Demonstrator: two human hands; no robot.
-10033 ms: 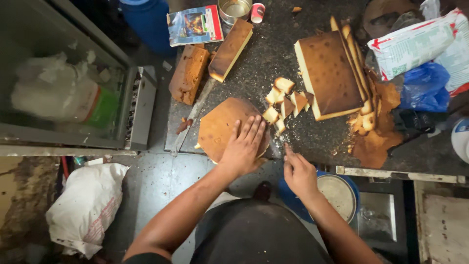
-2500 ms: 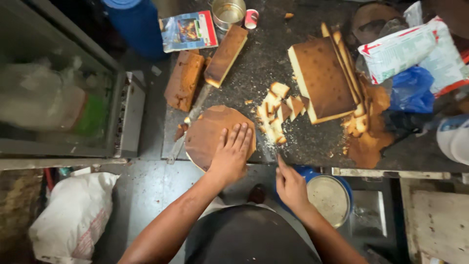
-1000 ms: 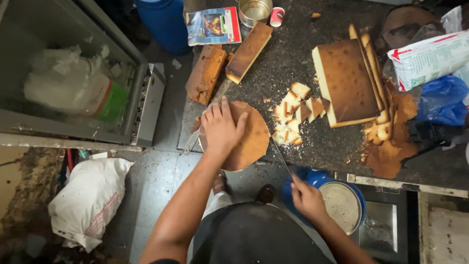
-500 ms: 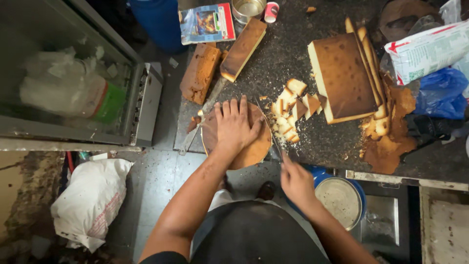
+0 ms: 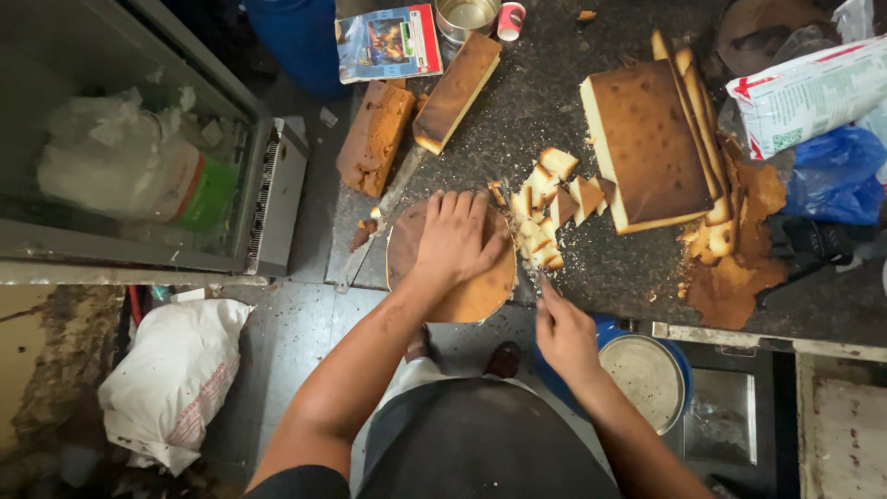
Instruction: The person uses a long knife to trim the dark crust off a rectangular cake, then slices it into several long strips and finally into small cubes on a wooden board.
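My left hand [image 5: 455,238] lies flat, fingers spread, on top of a round brown cake [image 5: 471,294] at the near edge of a dark stone counter [image 5: 591,268]. My right hand [image 5: 565,334] grips a knife [image 5: 543,279] whose blade points up toward the cake's right side. Just beyond the blade lies a heap of several cut cake pieces [image 5: 547,201] with pale insides and brown crusts.
A large square cake slab [image 5: 647,139] with trimmed crust strips sits at the right, two loaf cakes [image 5: 374,137] at the left. Another knife [image 5: 374,226], a booklet [image 5: 388,42], a tin [image 5: 467,17], plastic bags [image 5: 813,92] and a round pan [image 5: 651,379] surround them. A white sack [image 5: 176,379] lies on the floor.
My left hand slid back over the round cake and pressed flat on it. My right hand brought the knife up from the counter edge to the cake's right side.
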